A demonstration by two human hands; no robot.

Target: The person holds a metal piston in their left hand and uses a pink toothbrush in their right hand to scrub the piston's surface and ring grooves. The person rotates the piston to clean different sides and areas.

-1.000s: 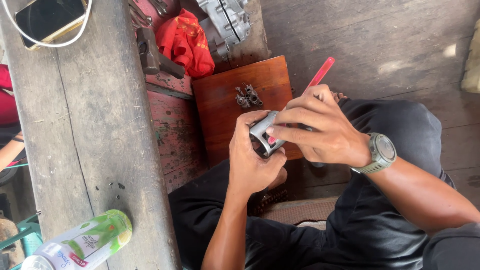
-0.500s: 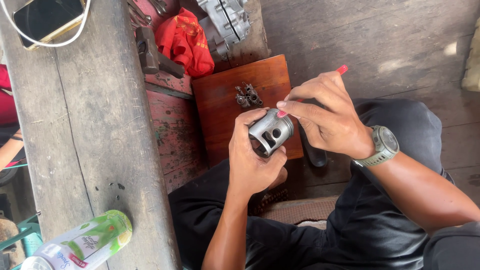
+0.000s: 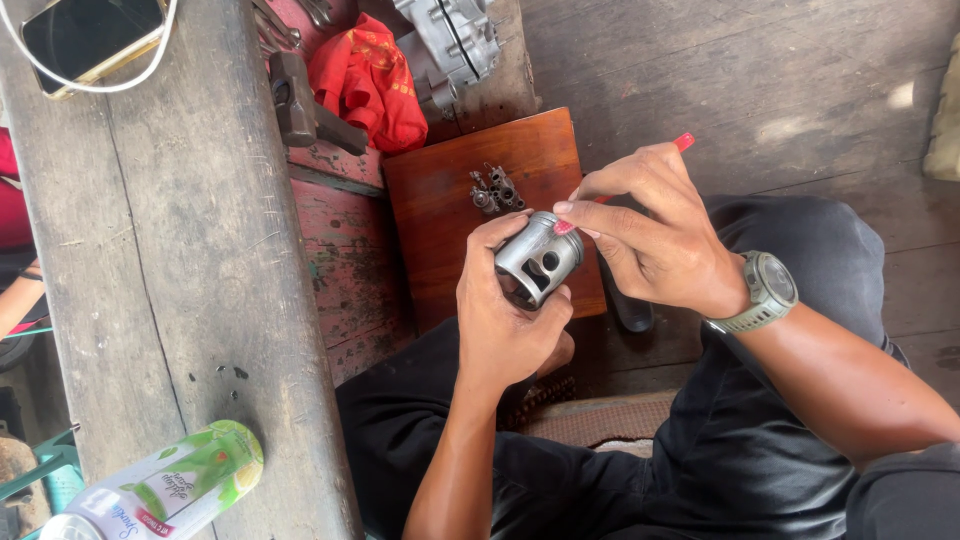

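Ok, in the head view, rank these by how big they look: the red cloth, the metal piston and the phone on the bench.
1. Red cloth, largest.
2. Phone, slightly smaller, but cut off by the frame edge, so unsure against the cloth.
3. Metal piston, smallest, though held in the left hand nearer the camera.

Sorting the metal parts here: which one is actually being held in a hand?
The grey piston, gripped by the left hand. The small fittings lie on the wooden board; the engine casing sits beyond it.
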